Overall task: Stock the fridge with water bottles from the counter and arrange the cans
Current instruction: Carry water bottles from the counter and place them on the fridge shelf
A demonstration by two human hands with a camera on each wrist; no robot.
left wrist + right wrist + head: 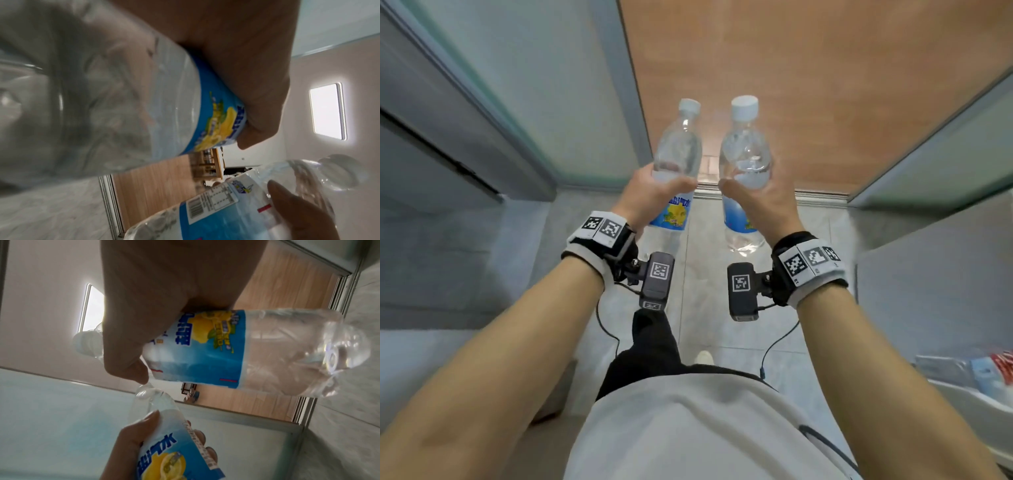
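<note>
Wood-patterned flooring fills the far part of the head view, and pale tiled floor is seen nearer, a metal threshold strip lying between them. Frosted glass panels are seen at the left and right edges of that view, and a white door shelf with some packets is caught at the lower right corner; whether it belongs to the fridge cannot be told, and neither counter nor cans are shown.

Nothing carries the two water bottles but the hands. The left bottle is held in the air by the left hand, whose fingers and thumb are curled round the body at the top edge of the blue label. The right bottle is gripped the same way by the right hand. Both are held with the white caps upward and tilted away, side by side and just apart.

Each bottle is judged to be full and fairly heavy for one hand. The thin clear plastic is expected to give under a hard squeeze, and the smooth label may be slippery. The body at the label is judged the best place to be grasped, as is done now; the cap and neck are better left alone.
</note>
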